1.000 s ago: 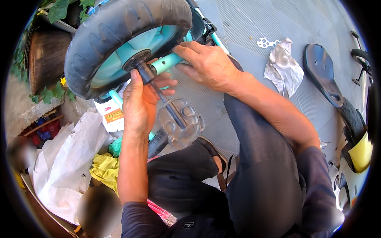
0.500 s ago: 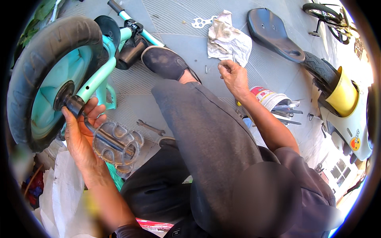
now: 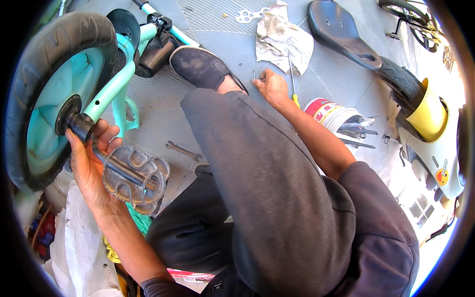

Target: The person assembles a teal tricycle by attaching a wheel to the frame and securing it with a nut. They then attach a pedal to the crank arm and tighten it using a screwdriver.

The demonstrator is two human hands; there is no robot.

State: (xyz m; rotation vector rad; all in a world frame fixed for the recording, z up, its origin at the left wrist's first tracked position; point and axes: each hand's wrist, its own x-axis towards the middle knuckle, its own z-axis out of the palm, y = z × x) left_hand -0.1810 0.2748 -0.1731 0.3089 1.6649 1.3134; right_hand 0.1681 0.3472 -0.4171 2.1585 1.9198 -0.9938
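Observation:
My left hand is closed around the black crank end at the hub of a turquoise bike wheel, thumb on the near side and fingers behind. From that crank a clear plastic pedal sticks out over my wrist. My right hand is down at the floor, fingers curled, with the fingertips pinching the lower end of a small metal pin. Just beyond it lies a stained white rag. A screwdriver with a yellow handle lies beside the right hand, its shaft reaching the rag.
A wrench lies on the floor by my knee. A flat multi-hole spanner is beyond the rag. To the right are a bucket of tools, a black bike seat and a yellow-and-white part by a tyre. My shoe is mid-floor.
My right hand has lowered to the left, from above the floor to the small pin. The screwdriver's yellow handle now shows fully. My left hand keeps its hold at the hub; the view has shifted slightly.

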